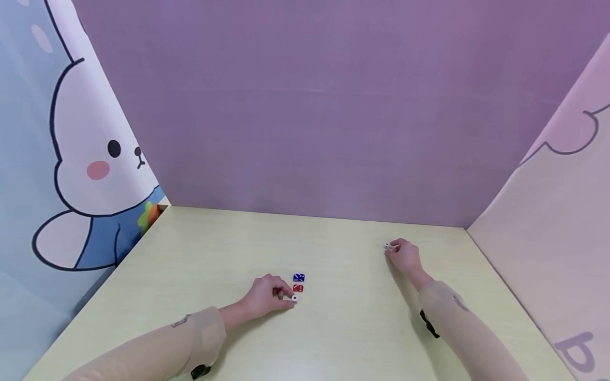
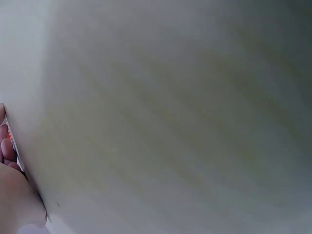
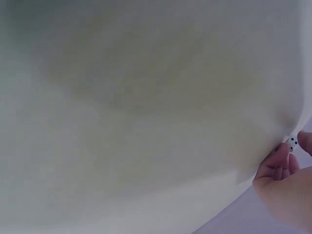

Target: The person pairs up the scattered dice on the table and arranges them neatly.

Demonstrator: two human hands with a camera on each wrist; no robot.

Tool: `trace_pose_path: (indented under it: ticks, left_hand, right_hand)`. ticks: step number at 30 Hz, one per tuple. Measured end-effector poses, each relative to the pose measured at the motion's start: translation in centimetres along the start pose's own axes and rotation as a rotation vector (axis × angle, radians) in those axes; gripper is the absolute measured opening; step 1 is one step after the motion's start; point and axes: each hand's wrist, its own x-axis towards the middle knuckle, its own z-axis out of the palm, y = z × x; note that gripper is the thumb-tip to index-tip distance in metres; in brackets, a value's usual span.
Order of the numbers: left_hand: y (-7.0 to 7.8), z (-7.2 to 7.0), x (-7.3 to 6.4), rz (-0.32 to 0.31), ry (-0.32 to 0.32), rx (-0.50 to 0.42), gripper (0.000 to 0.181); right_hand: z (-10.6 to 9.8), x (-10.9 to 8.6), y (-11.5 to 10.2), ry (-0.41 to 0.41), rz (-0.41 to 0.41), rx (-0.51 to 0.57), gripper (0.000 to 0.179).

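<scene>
My left hand (image 1: 268, 295) is low over the table, its thumb and index finger pinching a white die (image 1: 294, 299). Just beyond that die lie red dice (image 1: 298, 288), and behind them blue dice (image 1: 298, 278), lined up away from me. Farther off to the right, my right hand (image 1: 404, 256) holds another white die (image 1: 387, 245) at its fingertips. In the right wrist view this white die (image 3: 292, 143) shows dark dots between thumb and finger. The left wrist view catches only part of the left hand (image 2: 17, 195) at its edge; its die cannot be made out there.
The pale wooden table (image 1: 343, 328) fills the foreground. A purple panel (image 1: 314, 116) rises along its back edge. Printed cloths stand at both sides, a cartoon animal (image 1: 105, 159) on the left one and a pale pink one (image 1: 548, 238) on the right.
</scene>
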Motion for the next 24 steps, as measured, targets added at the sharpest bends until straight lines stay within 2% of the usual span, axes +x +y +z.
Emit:
trace_pose_path:
  ticks: [13,24]
  left_hand:
    - [-0.1,0.1,0.1,0.002,-0.002,-0.006,0.015]
    - [0.2,-0.1,0.0,-0.005,0.003,0.006,0.016]
  right_hand:
    - [-0.3,1.6,0.4,-0.086,0.023,-0.037,0.025]
    - [-0.3,1.7,0.1,-0.126,0.02,-0.042,0.022]
